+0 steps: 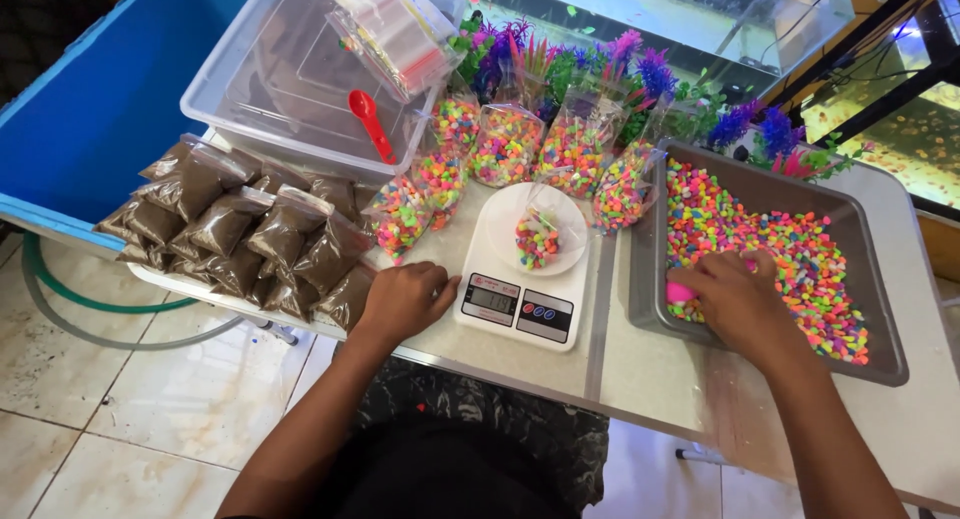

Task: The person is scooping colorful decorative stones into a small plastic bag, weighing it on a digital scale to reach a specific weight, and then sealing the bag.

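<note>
From the head view I see a heap of small clear bags of brown sand [240, 241] at the left end of the counter [640, 364], stacked in overlapping rows right to its edge. Behind them stands a clear plastic tub [240, 99] with a red scoop [370, 122] lying in it and a packet of empty clear bags [395, 29] propped on its rim. A row of upright clear bags filled with bright mixed-colour gravel [507, 144] runs along the back of the counter, in front of purple and green plastic plants [640, 74]. In the middle sits a white kitchen scale [520, 304], and on its round plate stands an open clear bag [538, 237] with a little coloured gravel in the bottom. My left hand [405, 301] rests palm down on the counter just left of the scale, fingers loosely curled, its grip around nothing, the thumb close to the scale's edge. My right hand [735, 299] is down in the grey tray [885, 309] of coloured gravel [800, 254] to the right of the scale, its grip closed on a pink scoop [680, 293] whose end shows at the left of the fingers, pressed into the stones near the tray's front left corner. The bag on the scale lies between my two hands, nearer the left one and apart from both.
</note>
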